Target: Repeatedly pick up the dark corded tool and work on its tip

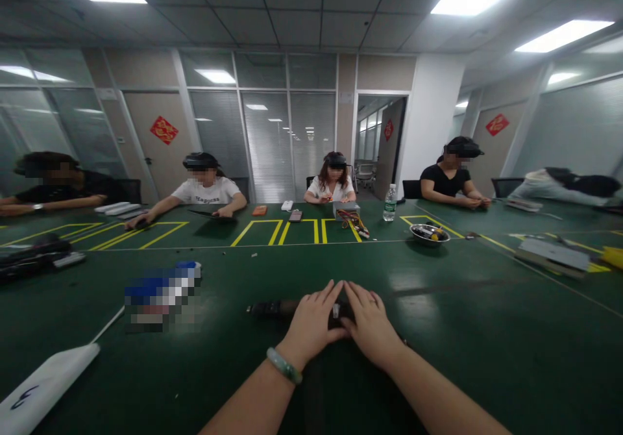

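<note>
A long dark object (280, 308) with a narrow tip at its left end lies crosswise on the green table (462, 370). Much of it is hidden under my hands, and its kind is not clear. My left hand (315, 319), with a jade-like bangle (284, 365) at the wrist, rests over its middle, fingers stretched forward. Beside it, my right hand (372, 323) covers the right part, also with straight fingers. The fingertips of both hands nearly meet, and the thumbs come close together in front of a small pale patch on the object.
A white power strip (43, 389) lies front left, near a pixelated blue-and-white item (163, 292). Metal bowl (429, 234), water bottle (390, 202) and wired box (346, 210) stand farther back. Several people sit across the table. A grey panel (552, 256) lies at right.
</note>
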A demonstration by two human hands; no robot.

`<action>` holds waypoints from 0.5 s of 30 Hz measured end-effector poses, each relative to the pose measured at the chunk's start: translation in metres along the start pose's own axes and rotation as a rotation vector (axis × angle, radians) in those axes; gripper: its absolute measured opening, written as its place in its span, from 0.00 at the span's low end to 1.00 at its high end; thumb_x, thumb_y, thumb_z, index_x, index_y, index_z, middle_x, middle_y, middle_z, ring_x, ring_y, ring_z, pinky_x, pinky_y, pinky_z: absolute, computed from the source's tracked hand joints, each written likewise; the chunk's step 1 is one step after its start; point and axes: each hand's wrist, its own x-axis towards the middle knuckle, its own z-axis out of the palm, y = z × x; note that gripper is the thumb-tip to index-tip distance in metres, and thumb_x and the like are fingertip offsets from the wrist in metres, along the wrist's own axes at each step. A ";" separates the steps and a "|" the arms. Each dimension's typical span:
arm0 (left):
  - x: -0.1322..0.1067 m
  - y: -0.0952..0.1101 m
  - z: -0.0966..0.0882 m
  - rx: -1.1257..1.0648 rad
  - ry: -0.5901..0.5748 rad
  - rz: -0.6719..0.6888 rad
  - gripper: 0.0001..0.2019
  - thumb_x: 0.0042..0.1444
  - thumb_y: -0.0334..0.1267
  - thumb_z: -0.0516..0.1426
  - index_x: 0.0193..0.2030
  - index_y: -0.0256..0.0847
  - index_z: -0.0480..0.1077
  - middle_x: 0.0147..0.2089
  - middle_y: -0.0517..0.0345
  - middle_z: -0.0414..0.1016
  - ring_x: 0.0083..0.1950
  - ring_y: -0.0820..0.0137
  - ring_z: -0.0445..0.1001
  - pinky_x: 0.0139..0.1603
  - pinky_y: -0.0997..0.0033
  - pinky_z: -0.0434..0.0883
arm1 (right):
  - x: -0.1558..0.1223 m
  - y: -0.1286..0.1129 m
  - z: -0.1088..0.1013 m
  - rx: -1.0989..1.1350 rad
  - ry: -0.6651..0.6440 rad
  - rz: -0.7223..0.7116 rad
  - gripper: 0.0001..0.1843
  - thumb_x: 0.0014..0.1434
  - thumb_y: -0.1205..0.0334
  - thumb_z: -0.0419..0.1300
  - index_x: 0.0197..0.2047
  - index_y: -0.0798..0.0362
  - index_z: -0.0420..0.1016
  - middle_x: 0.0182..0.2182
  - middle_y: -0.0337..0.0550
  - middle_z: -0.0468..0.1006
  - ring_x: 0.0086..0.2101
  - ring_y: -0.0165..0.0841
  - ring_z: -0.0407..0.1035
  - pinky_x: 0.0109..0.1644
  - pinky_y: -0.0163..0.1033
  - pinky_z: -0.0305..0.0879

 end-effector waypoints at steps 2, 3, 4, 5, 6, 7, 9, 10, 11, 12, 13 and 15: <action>0.002 0.000 0.000 -0.005 -0.022 -0.013 0.36 0.57 0.55 0.56 0.69 0.54 0.48 0.68 0.55 0.58 0.62 0.58 0.63 0.60 0.56 0.60 | -0.023 0.016 -0.005 -0.189 0.032 0.185 0.32 0.61 0.61 0.55 0.67 0.55 0.53 0.60 0.58 0.57 0.57 0.52 0.56 0.58 0.55 0.53; 0.003 0.001 -0.001 -0.013 -0.029 -0.029 0.32 0.59 0.55 0.55 0.68 0.55 0.51 0.65 0.56 0.63 0.61 0.58 0.64 0.59 0.55 0.60 | -0.033 0.024 -0.007 -0.232 0.010 0.251 0.28 0.63 0.61 0.54 0.65 0.56 0.57 0.58 0.60 0.60 0.53 0.52 0.61 0.54 0.53 0.57; 0.004 0.002 -0.001 -0.024 -0.033 -0.045 0.29 0.60 0.55 0.53 0.66 0.55 0.54 0.62 0.57 0.66 0.59 0.59 0.65 0.58 0.55 0.60 | -0.041 0.033 -0.010 -0.230 -0.033 0.278 0.23 0.65 0.60 0.51 0.62 0.57 0.61 0.54 0.59 0.64 0.48 0.49 0.65 0.50 0.50 0.61; 0.004 0.003 -0.003 -0.036 -0.034 -0.059 0.26 0.61 0.55 0.53 0.65 0.55 0.57 0.59 0.58 0.68 0.58 0.59 0.66 0.57 0.55 0.61 | -0.045 0.041 -0.013 -0.191 -0.085 0.269 0.19 0.66 0.60 0.49 0.58 0.56 0.64 0.51 0.56 0.67 0.44 0.45 0.68 0.47 0.47 0.62; 0.004 0.005 -0.004 -0.049 -0.036 -0.069 0.25 0.61 0.55 0.53 0.64 0.55 0.59 0.57 0.57 0.69 0.56 0.59 0.67 0.56 0.55 0.62 | -0.046 0.050 -0.017 -0.130 -0.130 0.241 0.16 0.68 0.59 0.47 0.55 0.54 0.66 0.49 0.53 0.68 0.40 0.41 0.70 0.45 0.44 0.63; 0.004 0.007 -0.006 -0.059 -0.039 -0.077 0.24 0.61 0.54 0.53 0.63 0.54 0.60 0.56 0.57 0.70 0.55 0.59 0.68 0.55 0.55 0.63 | -0.043 0.058 -0.020 -0.063 -0.160 0.219 0.14 0.69 0.59 0.46 0.52 0.52 0.67 0.47 0.49 0.69 0.39 0.38 0.70 0.43 0.42 0.63; 0.003 0.010 -0.011 -0.069 -0.045 -0.084 0.22 0.61 0.53 0.53 0.60 0.52 0.63 0.54 0.56 0.70 0.53 0.60 0.68 0.53 0.56 0.63 | -0.028 0.074 -0.027 0.036 -0.178 0.206 0.13 0.70 0.57 0.44 0.49 0.49 0.67 0.46 0.44 0.71 0.38 0.36 0.70 0.41 0.40 0.62; 0.003 0.011 -0.013 -0.068 -0.046 -0.084 0.21 0.61 0.53 0.53 0.59 0.51 0.64 0.53 0.55 0.71 0.52 0.60 0.68 0.53 0.57 0.63 | -0.018 0.081 -0.030 0.064 -0.170 0.206 0.13 0.70 0.57 0.44 0.47 0.49 0.67 0.46 0.43 0.71 0.39 0.35 0.70 0.41 0.39 0.61; 0.002 0.013 -0.014 -0.066 -0.048 -0.077 0.21 0.60 0.52 0.53 0.58 0.50 0.65 0.52 0.55 0.71 0.51 0.60 0.69 0.53 0.57 0.64 | -0.008 0.089 -0.033 0.079 -0.154 0.198 0.13 0.70 0.57 0.44 0.45 0.49 0.67 0.45 0.43 0.72 0.40 0.35 0.70 0.42 0.38 0.60; 0.001 0.014 -0.016 -0.064 -0.048 -0.068 0.20 0.60 0.52 0.54 0.56 0.50 0.66 0.50 0.55 0.71 0.50 0.61 0.69 0.52 0.58 0.64 | 0.002 0.095 -0.034 0.089 -0.135 0.184 0.12 0.70 0.56 0.45 0.43 0.49 0.67 0.44 0.42 0.72 0.41 0.35 0.69 0.42 0.38 0.60; 0.000 0.015 -0.017 -0.062 -0.045 -0.059 0.19 0.59 0.51 0.54 0.55 0.49 0.67 0.49 0.56 0.72 0.49 0.61 0.69 0.52 0.58 0.64 | 0.009 0.100 -0.035 0.094 -0.118 0.171 0.13 0.69 0.56 0.45 0.42 0.50 0.67 0.41 0.42 0.73 0.40 0.35 0.69 0.42 0.38 0.59; -0.002 0.018 -0.017 -0.058 -0.034 -0.051 0.17 0.58 0.49 0.55 0.53 0.49 0.68 0.47 0.56 0.72 0.48 0.62 0.70 0.51 0.59 0.64 | 0.017 0.105 -0.036 0.094 -0.084 0.175 0.14 0.69 0.53 0.45 0.38 0.50 0.66 0.37 0.42 0.73 0.38 0.35 0.69 0.39 0.38 0.58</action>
